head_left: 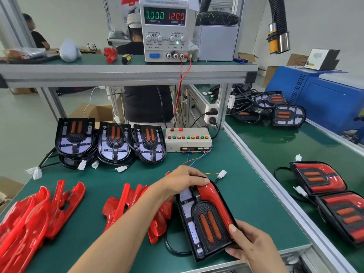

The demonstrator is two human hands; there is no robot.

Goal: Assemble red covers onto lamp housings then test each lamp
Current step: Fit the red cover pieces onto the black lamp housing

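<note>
Both hands are on one lamp housing [204, 223] sitting near the front edge of the green bench [232, 168]. The left hand [185, 180] is curled over the far rounded end, fingers pressing down on the red cover [214, 196] where it arches over the top. The right hand [254, 245] grips the near right corner, thumb on top of the cover's edge and fingers tucked under the housing. The cover only shows along the right side and the top — the left side of the housing is bare, with the pale board and little red dots visible, so it doesn't look fully seated there. Two orange strips run down the middle of the black insert.

To the left there are two heaps of loose red covers — a pile by the forearm [130, 205] and a bigger pile at the left edge [37, 217]. Behind those, three uncovered housings [110, 142] lean in a row with their white plugs lying in front. A button box [188, 139] with red, green and yellow buttons sits just right of them, thin wires trailing toward the hands. On the shelf above, the power supply [164, 29] reads 0.000 A and 12.00 V. Over on the right-hand bench, two finished lamps [331, 196] with red covers lie side by side.
</note>
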